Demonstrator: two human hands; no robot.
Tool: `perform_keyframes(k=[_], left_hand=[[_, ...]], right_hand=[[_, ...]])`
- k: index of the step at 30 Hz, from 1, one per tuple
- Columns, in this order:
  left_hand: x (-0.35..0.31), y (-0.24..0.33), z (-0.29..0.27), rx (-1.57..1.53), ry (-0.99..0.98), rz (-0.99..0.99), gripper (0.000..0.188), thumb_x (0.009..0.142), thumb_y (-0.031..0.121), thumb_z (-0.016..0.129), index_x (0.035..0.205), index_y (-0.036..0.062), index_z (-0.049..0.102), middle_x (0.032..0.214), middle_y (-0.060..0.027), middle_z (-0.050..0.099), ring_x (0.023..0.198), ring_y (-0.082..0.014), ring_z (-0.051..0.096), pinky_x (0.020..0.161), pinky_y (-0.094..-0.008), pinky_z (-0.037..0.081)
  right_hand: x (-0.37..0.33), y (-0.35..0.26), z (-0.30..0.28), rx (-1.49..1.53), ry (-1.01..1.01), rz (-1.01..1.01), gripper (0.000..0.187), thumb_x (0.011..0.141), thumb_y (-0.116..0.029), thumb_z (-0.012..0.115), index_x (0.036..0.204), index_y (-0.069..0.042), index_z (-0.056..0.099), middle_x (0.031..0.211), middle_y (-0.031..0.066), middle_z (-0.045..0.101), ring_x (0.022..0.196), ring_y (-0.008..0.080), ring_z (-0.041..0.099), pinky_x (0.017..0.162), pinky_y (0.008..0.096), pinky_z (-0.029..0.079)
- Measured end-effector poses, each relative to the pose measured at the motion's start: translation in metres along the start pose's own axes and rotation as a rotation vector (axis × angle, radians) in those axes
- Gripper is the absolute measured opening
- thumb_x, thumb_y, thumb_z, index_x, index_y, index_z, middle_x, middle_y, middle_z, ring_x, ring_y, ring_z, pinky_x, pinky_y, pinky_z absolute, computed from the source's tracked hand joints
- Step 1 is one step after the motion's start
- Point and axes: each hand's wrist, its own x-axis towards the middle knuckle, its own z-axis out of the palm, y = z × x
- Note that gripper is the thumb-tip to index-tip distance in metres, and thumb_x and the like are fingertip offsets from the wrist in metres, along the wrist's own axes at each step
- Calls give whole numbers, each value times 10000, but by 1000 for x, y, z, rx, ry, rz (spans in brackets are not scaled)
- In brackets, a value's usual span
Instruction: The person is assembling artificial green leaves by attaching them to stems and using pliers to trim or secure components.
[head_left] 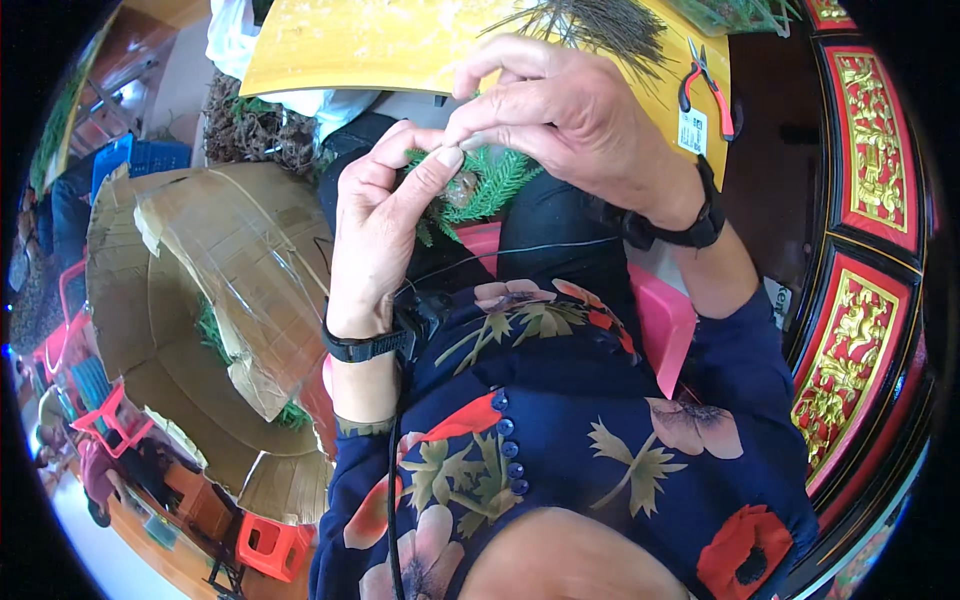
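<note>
Above my lap, a green artificial pine sprig (495, 185) with a pale brown, shiny lump (460, 190) at its middle is held in my left hand (380, 210). The thumb and curled fingers of that hand are closed at the sprig's upper edge. My right hand (580, 125) comes in from the right, its thumb and index finger pinched together against the left thumb tip. Whatever lies in that pinch is too small or too hidden to make out. Both wrists wear dark straps.
Ahead is a yellow table (340, 55) bearing a bundle of dark thin stems (595, 30) and red-handled pliers (708, 90). A bag of green sprigs (735, 15) lies at its far right. At left stands an open cardboard box (200, 215); carved red-and-gold panels (875, 140) line the right.
</note>
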Motion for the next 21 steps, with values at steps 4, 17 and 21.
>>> perform_keyframes(k=[4, 17, 21], left_hand=[[-1, 5, -2, 193, -28, 107, 101, 858, 72, 634, 909, -10, 664, 769, 15, 505, 727, -55, 458, 681, -196, 364], [0, -2, 12, 629, 197, 308, 90, 812, 15, 653, 899, -5, 670, 728, -10, 532, 683, -77, 485, 629, -217, 398], [2, -2, 12, 383, 208, 280, 78, 821, 8, 642, 894, -3, 668, 765, -12, 564, 722, -75, 515, 666, -208, 413]], right_hand=[[14, 1, -9, -230, -64, -196, 108, 767, -76, 669, 866, -37, 688, 941, 58, 627, 716, 193, 593, 640, 293, 470], [-4, -6, 5, -190, -150, 327, 168, 782, -152, 669, 884, -19, 655, 790, 73, 645, 707, 205, 605, 653, 316, 473], [-25, -5, -13, 39, 50, 543, 189, 811, -177, 661, 902, -12, 654, 777, 90, 655, 739, 204, 622, 695, 310, 479]])
